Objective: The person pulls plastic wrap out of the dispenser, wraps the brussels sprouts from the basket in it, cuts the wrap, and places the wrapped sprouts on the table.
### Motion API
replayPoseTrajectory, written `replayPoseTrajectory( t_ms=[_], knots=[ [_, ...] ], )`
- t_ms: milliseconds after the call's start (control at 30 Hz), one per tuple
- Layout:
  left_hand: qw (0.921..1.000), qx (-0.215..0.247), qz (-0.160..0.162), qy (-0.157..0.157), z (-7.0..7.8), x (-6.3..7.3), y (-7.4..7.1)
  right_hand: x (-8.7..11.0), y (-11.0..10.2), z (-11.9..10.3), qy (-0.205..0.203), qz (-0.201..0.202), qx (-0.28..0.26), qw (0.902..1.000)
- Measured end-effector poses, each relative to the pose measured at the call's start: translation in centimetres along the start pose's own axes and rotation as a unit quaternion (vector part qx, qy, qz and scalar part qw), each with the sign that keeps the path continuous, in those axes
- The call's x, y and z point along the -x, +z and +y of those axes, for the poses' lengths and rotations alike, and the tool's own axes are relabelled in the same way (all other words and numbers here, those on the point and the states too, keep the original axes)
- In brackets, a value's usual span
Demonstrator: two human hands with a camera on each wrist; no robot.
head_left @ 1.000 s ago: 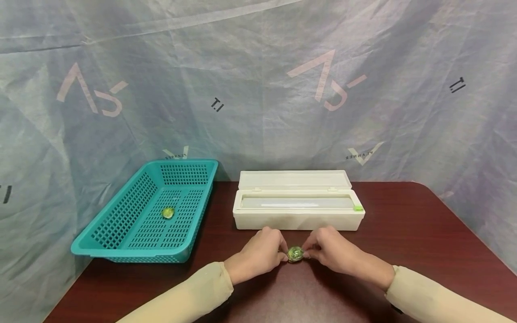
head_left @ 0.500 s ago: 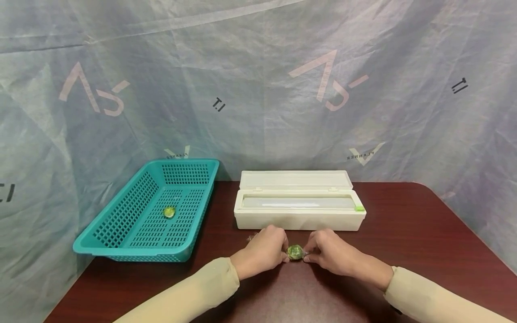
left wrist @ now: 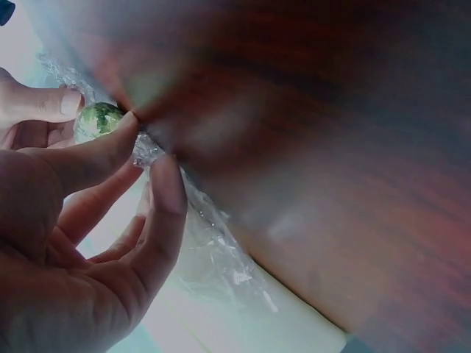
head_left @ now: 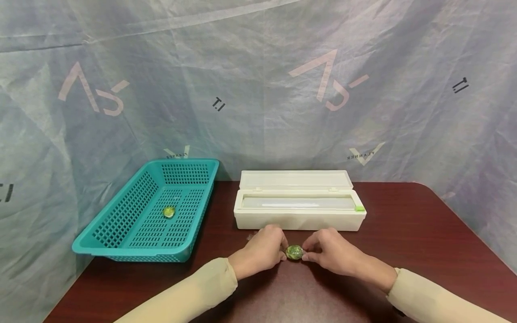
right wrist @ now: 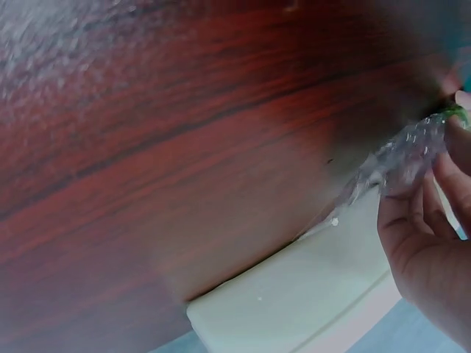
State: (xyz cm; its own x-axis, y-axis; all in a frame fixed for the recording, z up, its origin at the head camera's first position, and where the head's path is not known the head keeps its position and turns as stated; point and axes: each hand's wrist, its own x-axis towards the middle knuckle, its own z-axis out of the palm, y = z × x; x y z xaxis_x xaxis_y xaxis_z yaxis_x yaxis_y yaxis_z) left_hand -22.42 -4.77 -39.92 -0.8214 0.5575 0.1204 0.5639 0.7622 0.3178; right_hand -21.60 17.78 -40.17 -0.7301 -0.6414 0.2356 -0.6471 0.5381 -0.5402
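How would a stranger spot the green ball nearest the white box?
On the red-brown table, find the white box with its lid open. Just in front is the film-wrapped green ball, between left grip and right grip; its lookalike lies in the teal basket.

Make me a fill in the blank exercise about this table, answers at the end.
The green ball sits ____ the left hand and the right hand.
In the head view, the basket stands to the ____ of the white box.
The basket holds ____ other green ball.
The box's lid is ____, not shut.
Missing words: between; left; one; open.
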Motion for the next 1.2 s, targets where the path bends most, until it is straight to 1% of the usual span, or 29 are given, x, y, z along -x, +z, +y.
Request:
replayPoseTrajectory(
  t_ms=[167,433,567,767,967,1100,1200],
  knots=[
    [0.9999,0.013,-0.004,0.003,-0.13,-0.35,-0.02,-0.12,0.00,0.03,-0.021,0.011,0.020,0.9995],
    [0.9998,0.019,-0.006,0.003,-0.03,-0.52,-0.10,-0.14,0.17,0.02,-0.015,0.012,0.008,0.9998],
    [0.9997,0.023,-0.010,0.001,0.06,-0.46,-0.15,-0.07,0.22,-0.01,-0.004,0.014,0.008,0.9999],
    [0.9996,0.024,-0.017,0.001,0.04,-0.10,-0.30,0.21,0.25,-0.08,0.015,0.013,-0.010,0.9997],
    [0.9992,0.039,-0.013,-0.002,-0.03,0.17,-0.25,0.32,0.43,-0.07,0.018,0.015,-0.017,0.9996],
    [0.9992,0.040,-0.002,0.008,-0.11,0.18,-0.16,0.42,0.65,-0.20,0.026,0.008,-0.022,0.9994],
    [0.9992,0.038,0.001,0.012,-0.22,0.08,-0.03,0.55,0.72,-0.44,0.040,-0.001,-0.034,0.9986]
  ],
)
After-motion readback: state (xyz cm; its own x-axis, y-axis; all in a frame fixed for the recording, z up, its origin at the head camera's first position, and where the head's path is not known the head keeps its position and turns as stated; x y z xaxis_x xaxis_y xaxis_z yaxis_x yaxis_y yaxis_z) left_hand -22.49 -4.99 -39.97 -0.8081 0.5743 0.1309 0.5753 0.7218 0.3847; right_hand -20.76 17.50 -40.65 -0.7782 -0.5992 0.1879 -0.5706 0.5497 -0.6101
